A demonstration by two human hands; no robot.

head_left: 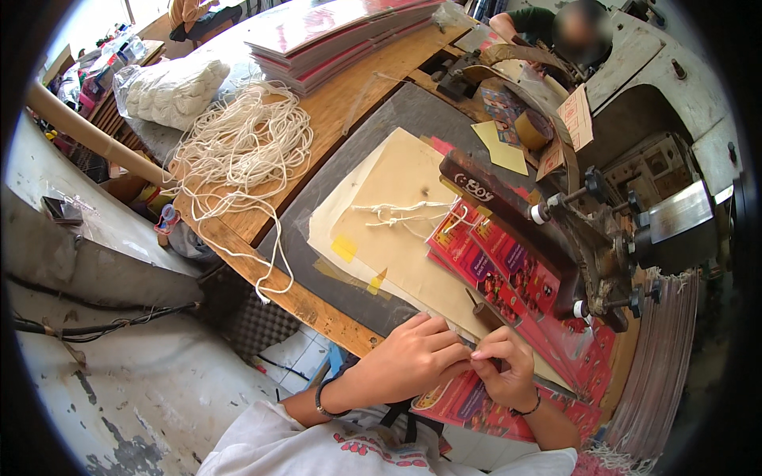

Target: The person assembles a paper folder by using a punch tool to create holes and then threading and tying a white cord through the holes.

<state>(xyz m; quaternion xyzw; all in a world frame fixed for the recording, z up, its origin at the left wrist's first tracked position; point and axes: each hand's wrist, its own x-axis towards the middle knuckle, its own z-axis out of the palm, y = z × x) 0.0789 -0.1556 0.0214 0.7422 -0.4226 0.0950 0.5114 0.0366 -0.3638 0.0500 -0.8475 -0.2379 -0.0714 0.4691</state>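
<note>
My left hand [426, 357] and my right hand [508, 366] meet in front of my body, above the table's near edge. Both are closed, with the fingertips pinched together; whatever is between them is hidden or too small to name. Below them lies a red printed sheet or flat bag [468, 406], partly covered by my hands. Beyond, several more red printed flat bags [500, 258] lie overlapping under a dark metal arm. White cord loops [405, 213] come off their far end onto a cream paper sheet [385, 178].
A tangled heap of white cord [250, 147] lies at the table's far left, beside a bagged white bundle [178, 91]. Red flat stock [317, 51] is stacked behind. A dark machine arm [508, 210] overhangs the right; a tape roll [533, 128] and a person [548, 32] are beyond.
</note>
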